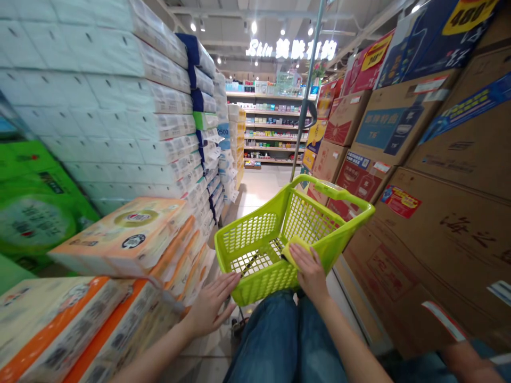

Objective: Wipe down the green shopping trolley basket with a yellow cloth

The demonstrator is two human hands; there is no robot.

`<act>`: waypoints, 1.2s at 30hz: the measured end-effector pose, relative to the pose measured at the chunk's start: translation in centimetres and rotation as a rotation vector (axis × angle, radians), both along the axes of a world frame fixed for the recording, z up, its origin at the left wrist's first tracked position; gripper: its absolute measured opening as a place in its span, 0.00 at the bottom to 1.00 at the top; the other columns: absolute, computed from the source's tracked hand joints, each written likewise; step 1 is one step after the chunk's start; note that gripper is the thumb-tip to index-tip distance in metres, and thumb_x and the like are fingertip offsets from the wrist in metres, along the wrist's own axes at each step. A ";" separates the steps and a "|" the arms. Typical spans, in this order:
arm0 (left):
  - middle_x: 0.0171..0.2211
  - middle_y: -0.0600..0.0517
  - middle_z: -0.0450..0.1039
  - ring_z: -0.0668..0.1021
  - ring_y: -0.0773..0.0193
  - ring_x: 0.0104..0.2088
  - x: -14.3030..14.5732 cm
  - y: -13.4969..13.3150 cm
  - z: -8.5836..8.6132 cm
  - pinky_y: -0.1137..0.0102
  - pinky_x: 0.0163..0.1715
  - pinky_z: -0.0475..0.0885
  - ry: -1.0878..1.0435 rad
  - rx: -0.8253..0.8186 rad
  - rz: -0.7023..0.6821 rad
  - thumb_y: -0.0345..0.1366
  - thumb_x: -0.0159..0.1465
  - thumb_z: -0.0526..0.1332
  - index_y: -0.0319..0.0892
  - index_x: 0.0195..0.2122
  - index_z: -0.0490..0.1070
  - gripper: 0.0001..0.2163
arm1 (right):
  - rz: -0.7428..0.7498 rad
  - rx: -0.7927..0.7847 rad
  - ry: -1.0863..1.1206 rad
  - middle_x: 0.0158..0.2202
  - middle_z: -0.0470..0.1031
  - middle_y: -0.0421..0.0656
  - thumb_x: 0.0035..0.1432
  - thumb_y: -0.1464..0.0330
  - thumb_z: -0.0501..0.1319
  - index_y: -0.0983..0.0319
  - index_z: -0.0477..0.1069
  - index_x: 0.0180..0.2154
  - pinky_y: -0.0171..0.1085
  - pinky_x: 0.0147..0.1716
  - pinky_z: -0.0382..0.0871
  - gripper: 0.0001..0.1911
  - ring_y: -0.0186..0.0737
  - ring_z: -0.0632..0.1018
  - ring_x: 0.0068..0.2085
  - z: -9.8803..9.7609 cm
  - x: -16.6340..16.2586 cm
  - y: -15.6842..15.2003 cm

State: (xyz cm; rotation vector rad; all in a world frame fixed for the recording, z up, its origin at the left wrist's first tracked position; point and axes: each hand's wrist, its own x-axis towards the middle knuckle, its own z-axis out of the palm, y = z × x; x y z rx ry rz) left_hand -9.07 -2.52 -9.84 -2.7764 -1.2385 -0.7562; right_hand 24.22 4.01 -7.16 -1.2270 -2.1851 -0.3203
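A lime-green shopping basket [259, 284] with perforated sides and a handle at its right end sits tilted in front of my knees. Nothing but a few dark lines shows on its grid floor. My right hand [309, 268] presses a yellow cloth [293, 252] onto the near rim, its fingers over the cloth. At the near left corner of the basket is my left hand [213, 303], fingers stretched out, the tips touching the rim. It holds nothing.
Packs of tissue paper [136, 229] are stacked close on the left, below a tall wall of white packs [99, 96]. Cardboard boxes [447, 223] line the right. A pole [305, 101] rises behind the basket. Stocked shelves [275, 119] stand beyond the aisle floor [255, 189].
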 end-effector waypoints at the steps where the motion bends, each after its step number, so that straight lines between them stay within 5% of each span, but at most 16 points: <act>1: 0.65 0.45 0.61 0.64 0.55 0.65 0.0 -0.5 0.1 0.58 0.63 0.63 0.034 0.038 0.010 0.37 0.67 0.54 0.44 0.70 0.45 0.31 | -0.052 -0.004 0.019 0.61 0.69 0.42 0.51 0.80 0.47 0.57 0.65 0.62 0.45 0.67 0.46 0.37 0.36 0.66 0.64 0.2 1.1 0.6; 4: 0.66 0.44 0.59 0.64 0.54 0.65 0.3 -1.2 -0.3 0.59 0.63 0.63 0.111 0.122 0.074 0.36 0.67 0.53 0.41 0.71 0.41 0.33 | -0.192 -0.020 0.107 0.60 0.70 0.42 0.51 0.80 0.48 0.57 0.66 0.61 0.47 0.67 0.45 0.36 0.38 0.67 0.63 0.6 1.5 0.8; 7: 0.67 0.42 0.56 0.62 0.53 0.66 1.5 -1.7 -1.1 0.58 0.63 0.62 0.142 0.169 0.177 0.34 0.66 0.52 0.38 0.71 0.38 0.34 | -0.235 -0.066 0.156 0.60 0.71 0.42 0.48 0.81 0.49 0.57 0.66 0.61 0.48 0.68 0.44 0.38 0.41 0.67 0.63 0.1 -2.7 -1.2; 11: 0.68 0.40 0.53 0.61 0.51 0.66 3.6 -2.7 -2.5 0.56 0.63 0.62 0.121 0.181 0.351 0.31 0.64 0.52 0.37 0.71 0.36 0.36 | -0.019 -0.123 0.154 0.60 0.71 0.45 0.50 0.82 0.51 0.60 0.66 0.61 0.47 0.67 0.46 0.36 0.39 0.66 0.63 -1.5 -11.0 -5.0; 14: 0.66 0.36 0.56 0.65 0.47 0.64 4.7 -3.5 -3.2 0.52 0.61 0.64 0.053 0.215 0.453 0.31 0.63 0.52 0.36 0.71 0.34 0.37 | 0.111 -0.126 0.153 0.60 0.70 0.46 0.55 0.79 0.52 0.61 0.65 0.61 0.46 0.67 0.47 0.31 0.38 0.66 0.64 -2.4 -14.3 -6.5; 19: 0.67 0.39 0.55 0.62 0.50 0.66 5.2 -4.3 -2.7 0.53 0.62 0.62 0.036 0.170 0.466 0.28 0.64 0.51 0.39 0.71 0.32 0.37 | 0.203 -0.175 0.033 0.63 0.66 0.44 0.55 0.80 0.50 0.59 0.63 0.62 0.45 0.68 0.41 0.34 0.34 0.62 0.66 -1.3 -9.3 -5.3; 23: 0.67 0.39 0.55 0.61 0.51 0.67 5.5 -4.1 -1.9 0.53 0.63 0.61 -0.024 0.130 0.469 0.29 0.65 0.51 0.38 0.71 0.32 0.36 | -0.053 -0.156 0.056 0.63 0.66 0.43 0.49 0.83 0.48 0.60 0.65 0.61 0.44 0.68 0.43 0.38 0.33 0.63 0.66 0.5 -1.7 -2.4; 26: 0.69 0.41 0.52 0.58 0.52 0.68 6.1 -3.7 -2.0 0.54 0.64 0.61 -0.065 0.103 0.417 0.29 0.65 0.51 0.39 0.71 0.33 0.36 | -0.211 -0.167 0.087 0.62 0.67 0.43 0.49 0.83 0.49 0.60 0.66 0.60 0.46 0.67 0.43 0.36 0.35 0.64 0.65 1.3 0.1 -1.1; 29: 0.69 0.42 0.51 0.55 0.53 0.69 7.1 -3.5 -2.7 0.54 0.64 0.60 -0.085 0.126 0.448 0.26 0.64 0.51 0.40 0.71 0.32 0.37 | -0.315 -0.186 0.144 0.62 0.67 0.45 0.50 0.82 0.49 0.62 0.68 0.59 0.49 0.67 0.42 0.34 0.40 0.65 0.65 0.8 -3.5 -1.9; 33: 0.69 0.36 0.50 0.54 0.50 0.69 8.6 -3.7 -3.7 0.53 0.65 0.59 -0.090 0.145 0.594 0.25 0.62 0.52 0.33 0.70 0.33 0.38 | -0.102 -0.171 0.119 0.61 0.69 0.48 0.53 0.82 0.51 0.64 0.67 0.59 0.46 0.67 0.44 0.32 0.39 0.66 0.64 -1.4 -11.9 -5.0; 36: 0.67 0.34 0.53 0.55 0.49 0.69 8.9 -3.9 -4.1 0.54 0.64 0.60 -0.078 0.188 0.633 0.24 0.60 0.53 0.31 0.70 0.34 0.38 | 0.017 -0.151 0.118 0.61 0.69 0.47 0.56 0.80 0.52 0.64 0.67 0.59 0.44 0.67 0.45 0.29 0.38 0.66 0.64 -2.3 -14.9 -6.6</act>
